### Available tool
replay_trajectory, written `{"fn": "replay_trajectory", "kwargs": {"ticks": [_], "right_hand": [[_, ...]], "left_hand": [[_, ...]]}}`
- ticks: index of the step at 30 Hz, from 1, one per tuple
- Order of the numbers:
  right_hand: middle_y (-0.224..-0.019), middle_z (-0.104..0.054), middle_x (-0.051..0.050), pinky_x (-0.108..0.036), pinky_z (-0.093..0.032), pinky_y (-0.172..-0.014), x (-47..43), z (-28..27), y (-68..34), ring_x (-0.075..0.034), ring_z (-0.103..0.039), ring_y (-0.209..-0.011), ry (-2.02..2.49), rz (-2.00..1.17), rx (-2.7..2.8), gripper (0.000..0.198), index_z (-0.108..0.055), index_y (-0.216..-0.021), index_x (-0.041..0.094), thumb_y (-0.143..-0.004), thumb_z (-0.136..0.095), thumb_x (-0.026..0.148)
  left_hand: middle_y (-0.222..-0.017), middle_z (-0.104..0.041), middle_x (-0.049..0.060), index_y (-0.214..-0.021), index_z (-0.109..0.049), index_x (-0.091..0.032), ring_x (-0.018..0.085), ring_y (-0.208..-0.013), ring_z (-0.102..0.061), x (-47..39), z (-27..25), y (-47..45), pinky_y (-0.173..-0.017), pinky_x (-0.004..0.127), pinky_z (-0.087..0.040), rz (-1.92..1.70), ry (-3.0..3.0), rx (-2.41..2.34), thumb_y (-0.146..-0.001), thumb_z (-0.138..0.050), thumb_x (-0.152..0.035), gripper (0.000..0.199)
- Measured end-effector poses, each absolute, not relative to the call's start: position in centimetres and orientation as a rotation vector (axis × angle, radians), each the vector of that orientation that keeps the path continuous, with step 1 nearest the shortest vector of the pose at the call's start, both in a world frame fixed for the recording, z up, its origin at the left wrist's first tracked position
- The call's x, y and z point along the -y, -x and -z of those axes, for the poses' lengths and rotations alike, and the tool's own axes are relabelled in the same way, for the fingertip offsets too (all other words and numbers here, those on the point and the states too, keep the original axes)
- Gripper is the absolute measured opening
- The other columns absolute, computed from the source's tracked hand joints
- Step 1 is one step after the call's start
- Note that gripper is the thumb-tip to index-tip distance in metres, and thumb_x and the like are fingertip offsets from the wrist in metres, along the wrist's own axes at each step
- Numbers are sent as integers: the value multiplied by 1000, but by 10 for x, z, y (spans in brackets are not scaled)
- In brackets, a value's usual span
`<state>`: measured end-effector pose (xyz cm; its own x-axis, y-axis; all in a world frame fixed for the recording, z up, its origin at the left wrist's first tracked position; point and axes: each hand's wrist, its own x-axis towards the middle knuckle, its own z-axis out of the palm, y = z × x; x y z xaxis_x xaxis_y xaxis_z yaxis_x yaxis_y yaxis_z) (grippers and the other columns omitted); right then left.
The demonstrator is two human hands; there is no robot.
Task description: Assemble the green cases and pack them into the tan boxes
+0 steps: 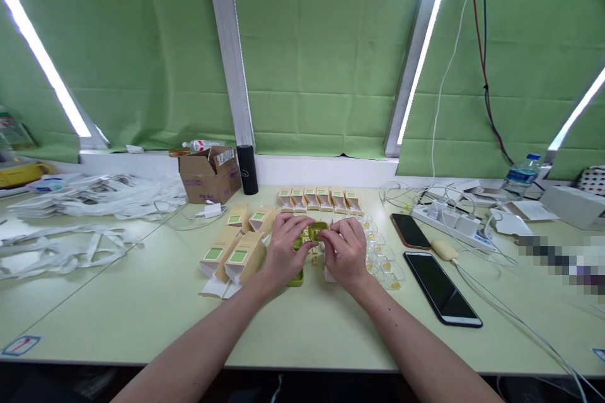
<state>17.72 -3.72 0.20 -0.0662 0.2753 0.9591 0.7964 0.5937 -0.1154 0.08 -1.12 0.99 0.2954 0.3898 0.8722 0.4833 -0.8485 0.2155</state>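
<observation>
Both hands meet over the middle of the table around a small olive-green plastic case (319, 228). My left hand (287, 248) pinches its left side between thumb and fingers. My right hand (346, 249) has thumb and fingertips closed at its right edge; any smaller piece between them is hidden. Another green piece (296, 279) lies below my left hand, partly covered by it. Small yellowish pieces (314, 259) sit on the table between the hands. Beside my right hand are several clear plastic pieces with yellow spots (385, 259). Something white (328, 276) shows under that hand.
Open-ended beige cartons (246, 255) lie left of my hands, with a row of smaller ones (321, 199) behind. Two phones (442, 288), a power strip (451, 224) and loose cables are at right. A cardboard box (208, 176), black cylinder (247, 170) and white straps (108, 196) stand left.
</observation>
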Motion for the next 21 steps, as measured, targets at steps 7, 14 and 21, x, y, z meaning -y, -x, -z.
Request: {"fn": "replay_trajectory", "kwargs": {"ticks": [7,14,21], "right_hand": [[-79,-61,-6,-38,-42,-75,37,-3,-178,-23,-52,-84,846,572,1629,19,-71,-89,23,-99,-60,11],[-80,-60,-6,-38,-41,-76,37,-2,-178,-23,-50,-84,862,564,1645,19,-72,-89,23,-98,-60,11],[-80,-61,-6,-39,-43,-76,41,-3,-176,-23,-52,-84,841,548,1633,17,-72,-92,24,-97,-62,12]], "left_hand": [[-120,-75,10,-128,-70,-22,30,-117,-58,12,-10,-1,-100,51,-55,1620,2433,840,-94,-73,-20,34],[-120,-75,10,-128,-69,-22,30,-117,-58,12,-10,-1,-100,52,-55,1614,2424,867,-94,-71,-17,35],[-121,-74,9,-130,-70,-23,30,-115,-58,6,-8,3,-100,52,-55,1645,2395,941,-93,-71,-18,37]]}}
